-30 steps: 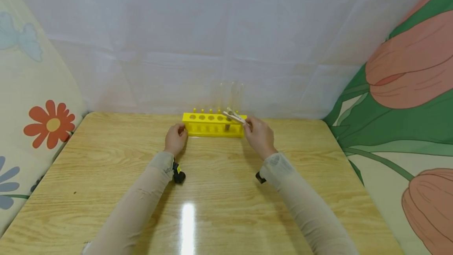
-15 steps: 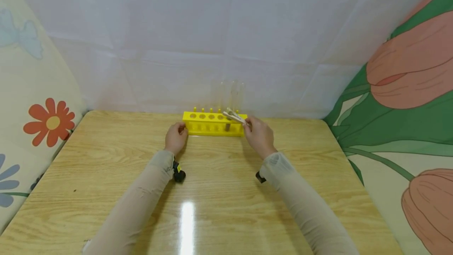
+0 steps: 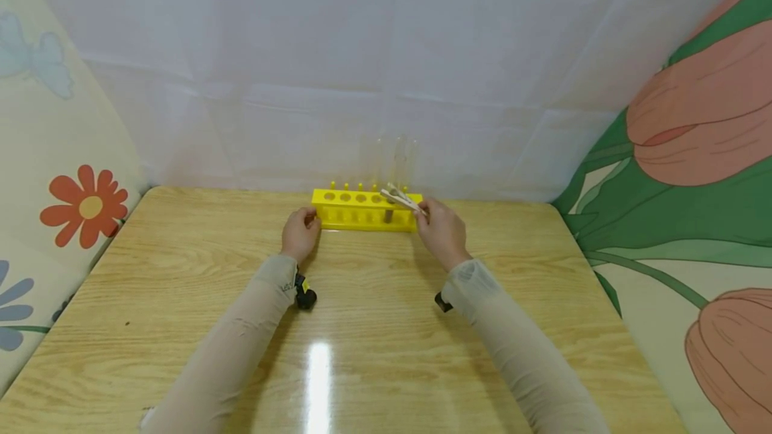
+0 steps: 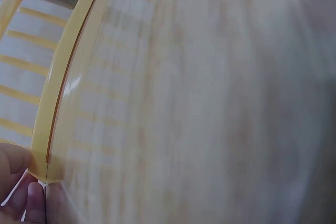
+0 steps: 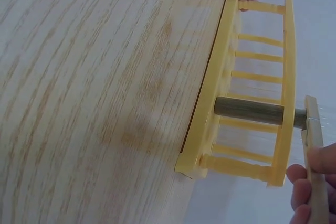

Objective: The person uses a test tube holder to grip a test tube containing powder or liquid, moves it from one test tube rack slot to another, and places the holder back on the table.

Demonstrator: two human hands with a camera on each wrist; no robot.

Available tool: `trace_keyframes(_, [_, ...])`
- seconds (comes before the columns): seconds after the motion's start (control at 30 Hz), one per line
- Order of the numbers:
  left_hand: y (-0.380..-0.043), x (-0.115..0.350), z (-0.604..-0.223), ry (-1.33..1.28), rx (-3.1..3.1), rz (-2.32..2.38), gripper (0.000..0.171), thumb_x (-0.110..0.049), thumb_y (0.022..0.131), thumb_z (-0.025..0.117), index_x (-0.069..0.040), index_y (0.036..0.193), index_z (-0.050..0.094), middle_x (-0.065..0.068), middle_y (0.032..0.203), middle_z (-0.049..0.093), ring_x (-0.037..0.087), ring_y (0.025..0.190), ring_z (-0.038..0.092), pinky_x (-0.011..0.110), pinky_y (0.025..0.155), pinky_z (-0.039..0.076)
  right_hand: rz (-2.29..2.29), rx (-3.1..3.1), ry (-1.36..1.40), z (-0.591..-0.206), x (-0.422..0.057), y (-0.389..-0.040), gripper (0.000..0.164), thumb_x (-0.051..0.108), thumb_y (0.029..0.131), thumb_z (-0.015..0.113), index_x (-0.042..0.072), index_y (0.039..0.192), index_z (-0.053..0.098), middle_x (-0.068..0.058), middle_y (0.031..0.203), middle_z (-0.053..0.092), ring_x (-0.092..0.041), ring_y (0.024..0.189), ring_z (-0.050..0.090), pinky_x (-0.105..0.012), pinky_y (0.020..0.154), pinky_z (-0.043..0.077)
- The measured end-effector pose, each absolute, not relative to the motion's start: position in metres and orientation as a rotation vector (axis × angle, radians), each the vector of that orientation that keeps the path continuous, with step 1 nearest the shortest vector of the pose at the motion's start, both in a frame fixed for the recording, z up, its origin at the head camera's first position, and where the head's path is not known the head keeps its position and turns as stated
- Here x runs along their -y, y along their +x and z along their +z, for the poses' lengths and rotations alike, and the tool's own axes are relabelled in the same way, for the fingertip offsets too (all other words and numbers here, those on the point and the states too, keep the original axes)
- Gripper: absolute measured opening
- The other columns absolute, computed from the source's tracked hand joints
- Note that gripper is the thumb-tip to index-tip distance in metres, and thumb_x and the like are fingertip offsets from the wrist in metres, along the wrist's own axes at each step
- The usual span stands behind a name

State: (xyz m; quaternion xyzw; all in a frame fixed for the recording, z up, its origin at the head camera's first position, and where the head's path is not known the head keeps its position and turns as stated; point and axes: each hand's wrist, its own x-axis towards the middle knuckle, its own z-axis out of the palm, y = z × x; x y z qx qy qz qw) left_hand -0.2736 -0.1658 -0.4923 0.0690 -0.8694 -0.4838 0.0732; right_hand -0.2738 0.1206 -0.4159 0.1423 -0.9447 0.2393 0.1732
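A yellow test tube rack (image 3: 362, 226) stands at the back of the table. At its left end my left hand (image 3: 299, 235) pinches the base corner, seen closely in the left wrist view with fingertips (image 4: 13, 163) at the corner. My right hand (image 3: 443, 233) grips a wooden test tube clamp (image 3: 403, 198) by its handle end, over the rack's right part. The clamp's jaws lie at a test tube (image 5: 252, 109) with dark greyish-green contents, upright in a hole near the right end. Its clear upper part shows only faintly against the backdrop.
Faint clear glass tubes (image 3: 413, 159) rise behind the rack's right half, in front of the white cloth backdrop (image 3: 271, 52). Several short yellow pegs line the rack's back. Flower-printed cloths (image 3: 693, 186) flank the wooden table (image 3: 374, 327) on both sides.
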Motion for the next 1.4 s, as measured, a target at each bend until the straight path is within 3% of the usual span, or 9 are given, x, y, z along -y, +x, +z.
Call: trace_keyframes(1.4, [-0.2758, 0.1667, -0.4930, 0.217, 2.620, -1.455, 0.036, -0.007, 0.103, 0.054, 0.009, 0.135, 0.054, 0.028, 0.127, 0.055, 0.040, 0.118, 0.054, 0.049, 0.103, 0.046, 0.704, 2.611, 0.370, -0.4183, -0.1198, -0.2752, 0.014, 0.016, 0.096, 0.068, 0.003, 0.102, 0.068, -0.010, 0.088, 0.069, -0.024, 0.066, 0.061, -0.041, 0.056, 0.049])
